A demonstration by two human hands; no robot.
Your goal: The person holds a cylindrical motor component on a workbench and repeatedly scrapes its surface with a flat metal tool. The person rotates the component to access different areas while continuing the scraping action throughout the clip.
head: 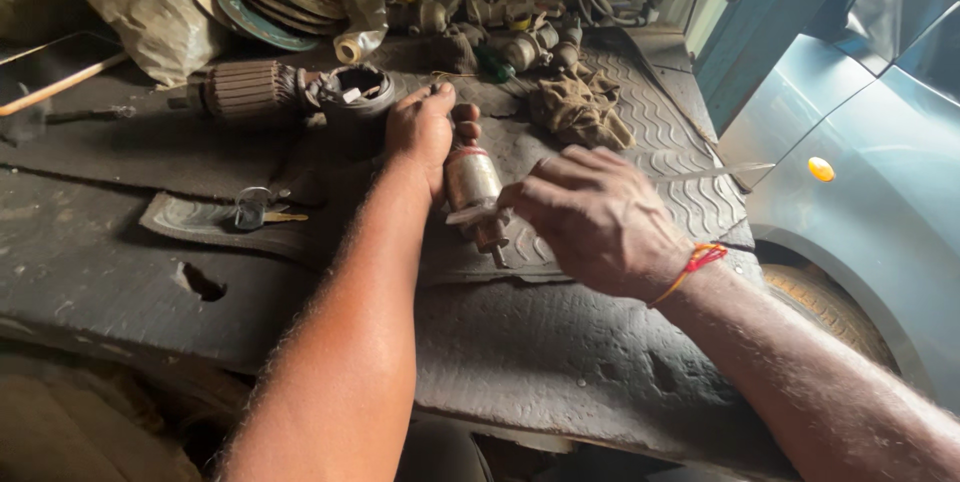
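Left hand [425, 132] clamps the small cylindrical motor part [472, 182] upright while right hand [590, 217] pinches a thin blade [715, 173] against it, scraping seemingly unfinished.

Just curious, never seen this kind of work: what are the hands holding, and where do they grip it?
Left hand grips the small metal cylinder by its upper end; right hand pinches its lower end.

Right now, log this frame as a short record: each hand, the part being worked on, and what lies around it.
left hand: grips the top of a small metal cylinder
right hand: at the cylinder's lower end, holding a thin flat blade
surface: worn dark rubber mat on the bench
behind: wound armature, round housing, rag
left of arm: keys
right edge: blue car
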